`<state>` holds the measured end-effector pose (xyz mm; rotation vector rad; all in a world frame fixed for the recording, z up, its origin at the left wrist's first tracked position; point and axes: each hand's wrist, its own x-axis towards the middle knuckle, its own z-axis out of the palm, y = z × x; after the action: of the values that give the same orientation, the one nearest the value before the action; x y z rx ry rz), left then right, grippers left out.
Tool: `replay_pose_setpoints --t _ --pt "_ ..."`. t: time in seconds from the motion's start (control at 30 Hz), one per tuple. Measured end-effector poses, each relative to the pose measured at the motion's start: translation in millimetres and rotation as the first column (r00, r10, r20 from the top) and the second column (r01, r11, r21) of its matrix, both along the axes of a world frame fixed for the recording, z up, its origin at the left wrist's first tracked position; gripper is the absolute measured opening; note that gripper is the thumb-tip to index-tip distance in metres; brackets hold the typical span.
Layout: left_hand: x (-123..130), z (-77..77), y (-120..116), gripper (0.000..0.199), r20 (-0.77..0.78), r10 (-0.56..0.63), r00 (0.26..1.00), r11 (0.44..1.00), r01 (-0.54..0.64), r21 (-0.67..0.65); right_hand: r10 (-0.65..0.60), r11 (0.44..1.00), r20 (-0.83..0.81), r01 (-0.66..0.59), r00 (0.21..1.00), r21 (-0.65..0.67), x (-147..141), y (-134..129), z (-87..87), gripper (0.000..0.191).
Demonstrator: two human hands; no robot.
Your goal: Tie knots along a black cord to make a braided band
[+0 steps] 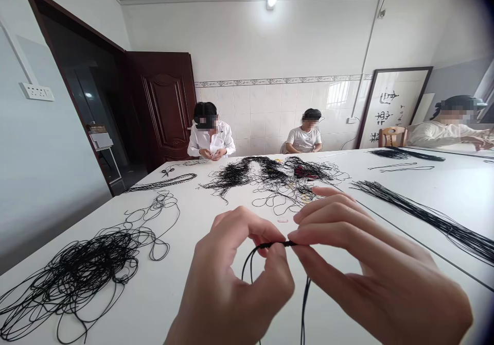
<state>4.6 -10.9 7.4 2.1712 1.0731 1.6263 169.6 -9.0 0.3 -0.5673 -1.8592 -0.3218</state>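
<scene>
Black cord (288, 243) pinched between two hands over a white table (200, 201)

The left hand (231, 278) grips the cord between thumb and forefinger, the two tips nearly meeting. The right hand (370, 268) pinches the same piece just beside it, thumb below and forefinger above, its other fingers fanned loosely. A short, thicker stretch of cord shows between the two grips, held up above the table, in front of the wearer. Whether that stretch is knotted or braided is too small to tell for certain.

Thin strands curve down behind the left thumb, and a few more hang below the right hand. Those loose ends look like the weak point: they could cross or twist together if the cord is turned. The grip is on the fingertips alone, so a hard pull on one side could drag the cord out of the other pinch, and uneven tension could leave that thick stretch slack or lumpy.

Further out, a tangled pile of string (88, 268) sprawls to the left; a trailing end that strayed into it might snag. A straighter bundle (420, 213) lies to the right, and a messy heap (239, 172) sits beyond the hands, near a seated person in a white shirt (211, 139).
</scene>
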Motion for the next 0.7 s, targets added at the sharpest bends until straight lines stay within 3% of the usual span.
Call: replay_pose_setpoints --t 0.2,0.37,0.5,0.7 --pt "0 1.1 0 0.013 -0.039 -0.034 0.999 0.999 0.032 -0.043 0.009 1.000 0.026 -0.009 1.000 0.020 2 1 -2.6 0.020" --pt "-4 0.6 2 0.014 -0.007 -0.106 0.994 0.980 0.103 -0.172 -0.035 0.998 0.015 0.034 0.999 0.045 4 4 -4.1 0.022" --pt "-10 0.0 5 0.029 0.008 -0.191 0.982 0.941 0.185 -0.282 -0.059 0.997 -0.004 0.059 0.998 0.050 3 4 -3.8 0.018" --pt "-16 2.0 6 0.022 -0.058 -0.194 0.979 0.973 0.185 -0.135 -0.009 0.999 0.001 0.009 1.000 0.052 4 4 -4.3 0.020"
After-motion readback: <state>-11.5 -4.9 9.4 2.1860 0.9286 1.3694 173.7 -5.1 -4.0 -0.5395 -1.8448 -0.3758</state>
